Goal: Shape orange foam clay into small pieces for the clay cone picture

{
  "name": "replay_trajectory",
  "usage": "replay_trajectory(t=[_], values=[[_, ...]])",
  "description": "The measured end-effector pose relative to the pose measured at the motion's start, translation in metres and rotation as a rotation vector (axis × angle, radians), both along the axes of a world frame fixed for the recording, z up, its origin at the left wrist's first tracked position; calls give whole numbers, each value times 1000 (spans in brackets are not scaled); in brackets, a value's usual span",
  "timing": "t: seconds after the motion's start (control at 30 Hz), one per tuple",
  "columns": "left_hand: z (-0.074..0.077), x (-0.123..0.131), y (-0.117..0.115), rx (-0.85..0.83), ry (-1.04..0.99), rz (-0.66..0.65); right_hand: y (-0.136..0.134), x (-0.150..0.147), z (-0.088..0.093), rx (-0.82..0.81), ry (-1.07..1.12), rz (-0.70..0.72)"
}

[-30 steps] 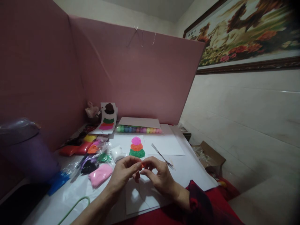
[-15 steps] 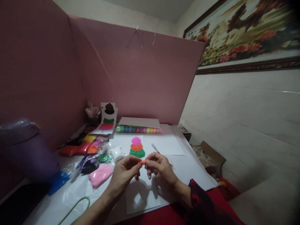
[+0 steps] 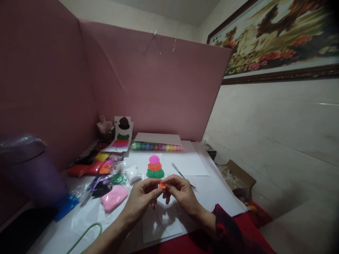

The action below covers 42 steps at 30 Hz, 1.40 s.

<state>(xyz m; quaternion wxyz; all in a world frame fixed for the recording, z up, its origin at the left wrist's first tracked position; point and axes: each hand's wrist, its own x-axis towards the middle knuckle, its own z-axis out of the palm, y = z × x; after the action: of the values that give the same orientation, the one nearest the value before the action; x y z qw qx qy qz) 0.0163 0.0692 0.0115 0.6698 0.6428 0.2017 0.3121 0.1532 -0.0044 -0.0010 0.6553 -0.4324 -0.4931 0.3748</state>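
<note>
Between the fingertips of both hands is a small lump of orange modelling clay [image 3: 162, 186]. My left hand [image 3: 144, 195] pinches it from the left, and my right hand [image 3: 182, 192] pinches it from the right. Both are raised over a white paper sheet [image 3: 161, 231]. Just beyond the fingers lies a clay picture [image 3: 155, 167] with a pink round on top, an orange band in the middle and a green band at the bottom. Metal tweezers [image 3: 182, 175] lie to the right, partly behind my right hand.
Bags of clay crowd the left side, among them pink [image 3: 114, 198], white [image 3: 133, 174] and blue [image 3: 66, 206]. A pack of coloured clay [image 3: 157, 146] lies at the back beside a propped picture [image 3: 123, 135]. A purple container [image 3: 31, 173] stands far left; a cardboard box [image 3: 238, 178] sits right.
The hands have drawn closer together, and the orange clay between them looks folded into a more compact lump. The things on the table have stayed in place.
</note>
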Motion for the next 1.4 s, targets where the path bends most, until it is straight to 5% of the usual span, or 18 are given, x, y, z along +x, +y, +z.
replay_trajectory(t=[0.37,0.6,1.03,1.17,1.4], values=[[-12,1,4,-20,-33,-9,-8,-3,-1,24,-339,-122],[-7,2,2,-75,-39,-19,-11,-2,0,176,-603,-230],[-5,1,0,-64,2,-36,-12,-1,1,279,-769,-253],[-1,1,0,-50,-49,-6,-11,-2,2,162,-589,-260],[2,-1,-3,-5,-108,105,2,4,-1,-92,163,-46]])
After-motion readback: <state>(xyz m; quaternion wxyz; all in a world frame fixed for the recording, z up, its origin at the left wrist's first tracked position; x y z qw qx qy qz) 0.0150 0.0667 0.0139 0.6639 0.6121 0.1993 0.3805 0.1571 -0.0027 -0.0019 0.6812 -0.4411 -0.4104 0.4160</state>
